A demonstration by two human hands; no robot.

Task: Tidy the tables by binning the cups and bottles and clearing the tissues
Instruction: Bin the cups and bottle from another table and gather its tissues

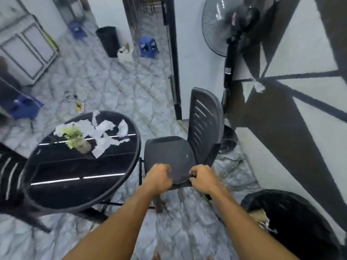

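Down at lower right, beside the person's right forearm, a black-lined bin (293,222) stands on the floor near the wall. Brownish crumpled scraps (259,216) lie against its near-left inner wall; the rest of its inside is too dark to read. Far across the room a second bin (108,41), also black, stands against the wall with a small white container (124,53) just beside it. What either holds cannot be told.

Torn white tissues (105,134) lie strewn over the far half of the round black counter (75,171), some reaching its far rim, around a small potted plant (80,143).

Just right of the counter stands a black chair (169,152), only a narrow gap between its seat and the counter's rim. The left grip (159,177) and the right grip (202,177) are each clamped on the front edge of the seat, fingers curled, a little apart from one another. A standing fan (234,25) rises close behind the chair's back. A slatted chair (9,171) sits at the counter's left edge. Marbled floor (112,85) lies open beyond the counter, toward a blue stool (148,46).
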